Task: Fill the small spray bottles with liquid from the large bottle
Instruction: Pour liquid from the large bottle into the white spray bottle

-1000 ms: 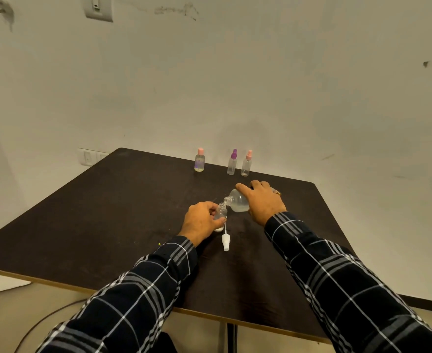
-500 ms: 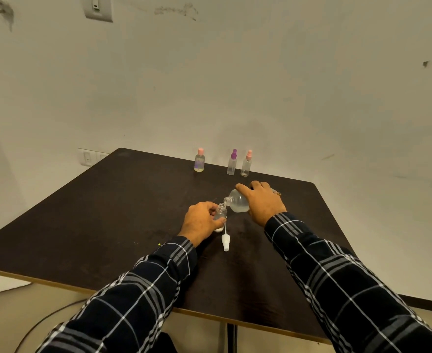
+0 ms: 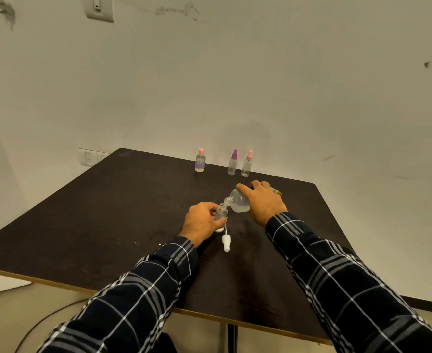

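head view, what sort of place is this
Probably a plain spare room or office: a bare scuffed wall, a dark table near it, and a wall socket beside the table's far corner.

Dim, even indoor light; wide-angle edge distortion.

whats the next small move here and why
Probably tip the large bottle a touch further, so liquid runs into the small bottle. The right hand grips the large bottle tilted, with its mouth right at the small bottle's open neck. The left hand holds the small bottle upright. The spray pump lies off on the table. I cannot tell the fill level.
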